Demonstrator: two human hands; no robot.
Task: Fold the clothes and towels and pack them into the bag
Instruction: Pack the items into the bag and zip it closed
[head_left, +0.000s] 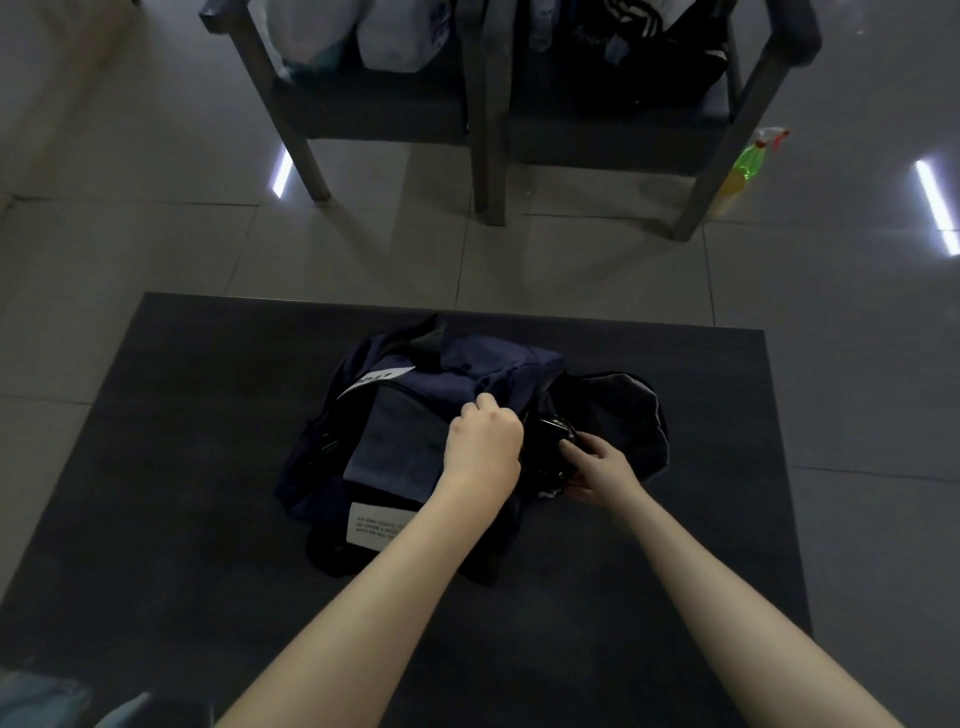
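Note:
A navy bag (483, 364) lies on the dark table (182, 415), its top flap pulled back. Inside it shows a folded grey-blue cloth (395, 447) and, nearer me, a dark garment with a white label (374, 525). My left hand (483, 441) pinches the navy fabric at the edge of the bag's opening. My right hand (597, 467) holds a black bundle (553, 441) at the bag's right side. A dark grey garment (623, 415) lies just right of the bag.
Two dark chairs (374, 114) stand beyond the table on the tiled floor, loaded with white bags (400, 36) and dark clothes (649, 36). A green spray bottle (748, 166) stands by the right chair's leg. Blue cloth (47, 696) shows at the bottom left.

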